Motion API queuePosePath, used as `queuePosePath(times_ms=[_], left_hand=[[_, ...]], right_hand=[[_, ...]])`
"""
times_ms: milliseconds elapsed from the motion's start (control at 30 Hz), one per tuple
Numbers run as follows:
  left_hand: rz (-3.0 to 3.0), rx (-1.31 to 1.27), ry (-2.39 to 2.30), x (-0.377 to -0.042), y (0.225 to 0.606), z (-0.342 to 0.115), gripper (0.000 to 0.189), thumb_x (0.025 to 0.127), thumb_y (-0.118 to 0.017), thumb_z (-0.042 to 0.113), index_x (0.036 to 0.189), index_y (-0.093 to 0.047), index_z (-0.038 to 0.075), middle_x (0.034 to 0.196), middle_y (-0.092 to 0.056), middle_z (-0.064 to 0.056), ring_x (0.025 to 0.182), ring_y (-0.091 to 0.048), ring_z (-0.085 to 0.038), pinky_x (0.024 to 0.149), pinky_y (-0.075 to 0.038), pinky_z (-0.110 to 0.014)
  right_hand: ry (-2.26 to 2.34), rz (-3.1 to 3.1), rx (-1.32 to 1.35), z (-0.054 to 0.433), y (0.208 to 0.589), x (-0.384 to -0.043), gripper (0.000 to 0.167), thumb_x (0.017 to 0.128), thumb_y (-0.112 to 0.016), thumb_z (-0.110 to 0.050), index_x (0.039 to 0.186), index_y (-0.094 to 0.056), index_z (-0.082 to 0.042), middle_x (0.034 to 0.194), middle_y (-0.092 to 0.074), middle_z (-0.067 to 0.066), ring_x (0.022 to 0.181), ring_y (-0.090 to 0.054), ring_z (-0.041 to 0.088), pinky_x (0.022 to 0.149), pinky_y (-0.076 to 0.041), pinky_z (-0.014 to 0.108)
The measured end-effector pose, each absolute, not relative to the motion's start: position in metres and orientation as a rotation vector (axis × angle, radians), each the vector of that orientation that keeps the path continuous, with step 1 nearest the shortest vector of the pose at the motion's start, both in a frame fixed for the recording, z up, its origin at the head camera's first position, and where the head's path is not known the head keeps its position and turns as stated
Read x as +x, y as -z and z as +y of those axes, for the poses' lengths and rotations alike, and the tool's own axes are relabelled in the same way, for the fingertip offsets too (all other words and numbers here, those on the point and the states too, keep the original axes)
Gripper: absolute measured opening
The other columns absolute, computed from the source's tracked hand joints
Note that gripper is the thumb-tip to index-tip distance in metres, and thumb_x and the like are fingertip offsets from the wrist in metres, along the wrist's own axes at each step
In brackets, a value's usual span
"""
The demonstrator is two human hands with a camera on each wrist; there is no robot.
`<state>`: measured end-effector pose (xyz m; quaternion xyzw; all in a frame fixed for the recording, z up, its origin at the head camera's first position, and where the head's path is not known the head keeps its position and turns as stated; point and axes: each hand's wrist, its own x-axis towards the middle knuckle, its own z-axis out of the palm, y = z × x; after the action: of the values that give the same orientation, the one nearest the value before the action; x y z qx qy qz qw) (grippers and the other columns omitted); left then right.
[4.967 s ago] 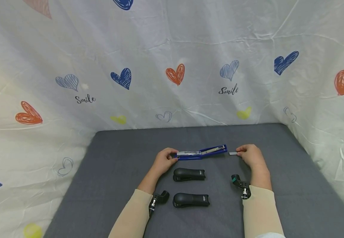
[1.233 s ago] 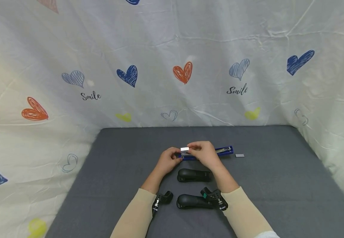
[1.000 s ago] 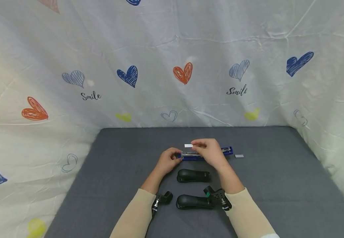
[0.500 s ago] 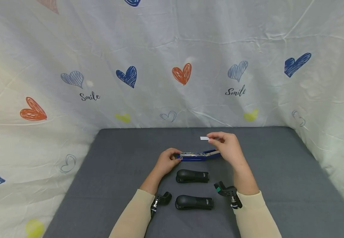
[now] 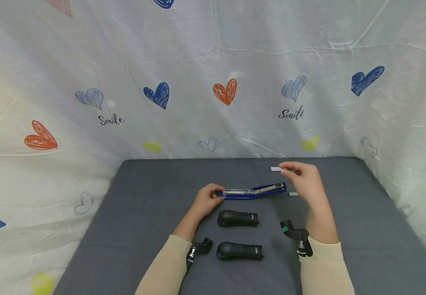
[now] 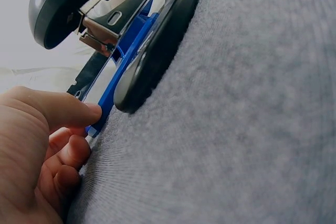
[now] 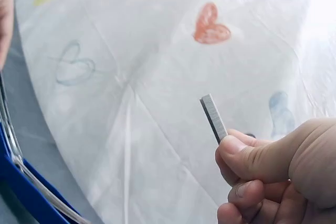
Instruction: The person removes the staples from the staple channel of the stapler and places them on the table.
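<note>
My left hand (image 5: 205,200) pinches the left end of a blue stapler (image 5: 239,197), which lies folded open with its metal rail exposed and its top tilted back to the right. In the left wrist view, the thumb and fingers (image 6: 79,111) grip the tip of the blue base. My right hand (image 5: 307,184) is raised beyond the stapler's right end, apart from it. Between thumb and forefinger it holds a short strip of staples (image 7: 214,118), pointing left. Another pale strip of staples (image 5: 293,194) lies on the table just right of the stapler.
Two black staplers (image 5: 238,218) lie closer to me, one in front of the other, the nearer black stapler (image 5: 240,251) lying between my forearms. A grey cloth covers the table (image 5: 161,229). Behind it hangs a white curtain (image 5: 183,123) with hearts.
My right hand has carried the strip of staples from above the stapler's rail to the right and farther back, uncovering the stapler. The left hand has kept its grip on the end.
</note>
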<state>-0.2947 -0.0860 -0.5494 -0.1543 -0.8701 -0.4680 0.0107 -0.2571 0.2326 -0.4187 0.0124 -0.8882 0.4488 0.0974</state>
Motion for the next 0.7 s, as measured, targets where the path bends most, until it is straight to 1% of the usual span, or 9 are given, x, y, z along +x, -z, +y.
queuePosePath(times_ms=[167,267,400,533,700], left_hand=[[-2.714,-0.475,1.452,-0.294,0.549,-0.086,0.025,0.09,-0.076,0.003,0.115,-0.076,0.008,0.11,-0.067,-0.005,0.059,-0.051,-0.009,0.057,-0.045,-0.027],[-2.722,-0.472,1.439,-0.295,0.55,-0.086,0.025,0.09,-0.077,0.003,0.115,-0.076,0.008,0.111,-0.067,-0.005,0.059,-0.051,-0.009,0.057,-0.044,-0.027],[-2.719,-0.482,1.446,-0.295,0.55,-0.086,0.026,0.09,-0.077,0.003,0.115,-0.076,0.008,0.111,-0.067,-0.005,0.059,-0.051,-0.009,0.057,-0.045,-0.027],[-2.719,-0.488,1.457,-0.295,0.551,-0.086,0.026,0.09,-0.077,0.003,0.115,-0.075,0.008,0.11,-0.067,-0.005,0.059,-0.051,-0.009,0.057,-0.045,-0.028],[-2.718,-0.481,1.442,-0.296,0.552,-0.086,0.026,0.089,-0.077,0.003,0.116,-0.076,0.008,0.108,-0.067,-0.004,0.06,-0.052,-0.009,0.057,-0.045,-0.027]], right_hand=[[-1.285,-2.632,-0.016,0.247,0.419,-0.255,0.026,0.103,-0.066,-0.017,0.124,-0.074,-0.005,0.101,-0.069,0.014,0.07,-0.053,0.022,0.057,-0.042,0.031],[-1.27,-2.632,-0.062,0.256,0.42,-0.253,0.026,0.103,-0.065,-0.017,0.124,-0.073,-0.003,0.1,-0.068,0.016,0.07,-0.053,0.02,0.057,-0.042,0.031],[-1.258,-2.632,-0.164,0.268,0.421,-0.249,0.028,0.103,-0.065,-0.017,0.126,-0.072,-0.003,0.104,-0.069,0.016,0.073,-0.055,0.02,0.057,-0.043,0.03],[-1.249,-2.64,-0.263,0.281,0.422,-0.244,0.03,0.104,-0.063,-0.017,0.13,-0.07,-0.003,0.11,-0.067,0.017,0.077,-0.056,0.023,0.057,-0.044,0.03],[-1.206,-2.683,-0.331,0.298,0.428,-0.243,0.031,0.105,-0.061,-0.017,0.132,-0.068,-0.003,0.113,-0.064,0.017,0.079,-0.055,0.024,0.059,-0.044,0.032]])
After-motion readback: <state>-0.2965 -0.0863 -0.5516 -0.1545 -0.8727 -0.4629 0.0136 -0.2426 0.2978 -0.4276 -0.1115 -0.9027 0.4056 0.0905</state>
